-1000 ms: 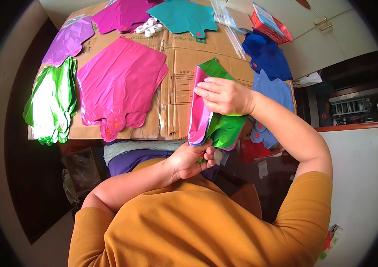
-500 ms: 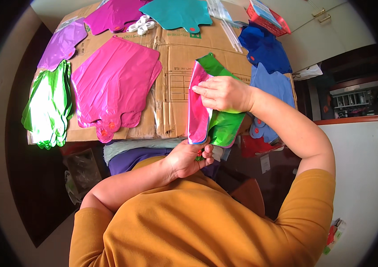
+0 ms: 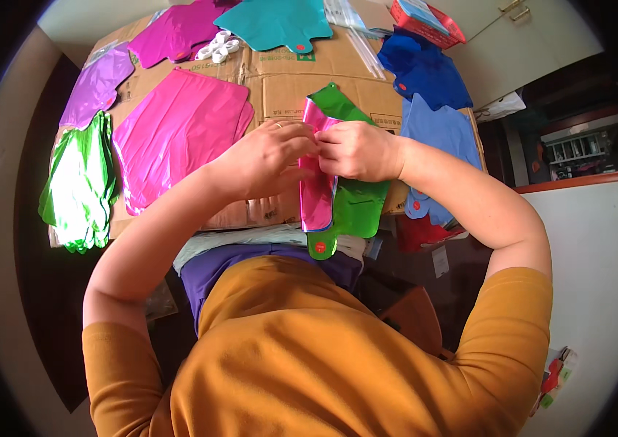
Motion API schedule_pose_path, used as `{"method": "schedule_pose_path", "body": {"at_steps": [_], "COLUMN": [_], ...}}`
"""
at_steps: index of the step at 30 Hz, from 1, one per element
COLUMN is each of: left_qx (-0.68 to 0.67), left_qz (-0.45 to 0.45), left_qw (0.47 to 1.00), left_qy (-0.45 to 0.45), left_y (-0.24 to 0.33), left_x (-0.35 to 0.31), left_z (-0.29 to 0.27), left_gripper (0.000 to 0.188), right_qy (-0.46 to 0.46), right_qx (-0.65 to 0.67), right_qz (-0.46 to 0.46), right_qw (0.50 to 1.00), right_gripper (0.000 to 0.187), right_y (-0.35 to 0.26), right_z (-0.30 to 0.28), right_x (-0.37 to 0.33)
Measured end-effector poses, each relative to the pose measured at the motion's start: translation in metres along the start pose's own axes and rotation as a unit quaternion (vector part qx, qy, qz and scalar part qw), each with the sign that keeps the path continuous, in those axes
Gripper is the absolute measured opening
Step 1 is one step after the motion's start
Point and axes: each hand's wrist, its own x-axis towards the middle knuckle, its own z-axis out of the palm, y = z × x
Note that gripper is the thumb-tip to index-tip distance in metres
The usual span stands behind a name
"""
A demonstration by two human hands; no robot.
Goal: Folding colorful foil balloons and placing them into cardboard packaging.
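Observation:
In front of me lies a flat foil balloon (image 3: 361, 211), green with a shiny pink strip folded lengthwise over its left part. Its rounded green tab with a red dot points toward me over the cardboard's near edge. My right hand (image 3: 360, 151) is closed, pinching the pink fold near its upper part. From the left, my left hand (image 3: 271, 156) reaches to the same fold, its fingers curled and its fingertips meeting the right ones. What sits exactly between the fingertips is hidden. A stack of pink foil balloons (image 3: 181, 124) lies left of my left hand.
Flattened cardboard (image 3: 276, 84) covers the table. Around its rim lie green (image 3: 80, 186), lilac (image 3: 98, 86), magenta (image 3: 174, 33), teal (image 3: 278, 22), dark blue (image 3: 429, 71) and light blue foil balloons (image 3: 442, 142). White ribbon rolls (image 3: 218, 46), white sticks (image 3: 365, 52) and a red basket (image 3: 449, 34) stand behind.
My left hand has left the balloon's tab and moved up to the pink fold beside my right hand. The tab is now uncovered. My view has shifted slightly.

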Motion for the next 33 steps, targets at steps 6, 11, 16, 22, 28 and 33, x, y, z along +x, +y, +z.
{"method": "schedule_pose_path", "body": {"at_steps": [6,11,16,22,28,33], "left_qx": [0.025,0.071,0.059,0.062,0.100,0.134], "left_qz": [-0.037,-0.018,0.003,-0.018,-0.072,-0.099], "left_qw": [0.997,0.994,0.995,0.995,0.991,0.981], "left_qy": [-0.063,-0.077,-0.085,-0.081,-0.049,-0.095], "left_y": [-0.014,-0.008,-0.011,-0.012,-0.014,-0.015], "left_x": [-0.003,-0.001,0.008,0.002,0.002,0.004], "left_z": [0.018,0.011,0.014,0.012,0.018,0.012], "left_gripper": [0.074,0.088,0.089,0.090,0.090,0.091], "right_qy": [-0.028,-0.002,0.051,0.249,0.181,0.109], "right_qx": [-0.086,0.057,0.603,0.688,0.501,0.516], "right_qz": [0.084,0.470,0.729,0.635,0.732,0.744], "right_qw": [0.992,0.881,0.319,0.249,0.425,0.410], "right_gripper": [0.010,0.025,0.064,0.042,0.027,0.021], "right_y": [-0.023,-0.118,-0.194,-0.139,-0.063,-0.040], "right_z": [-0.010,-0.056,-0.028,-0.032,0.013,-0.018], "right_x": [-0.012,-0.039,-0.059,-0.041,-0.065,-0.040]}}
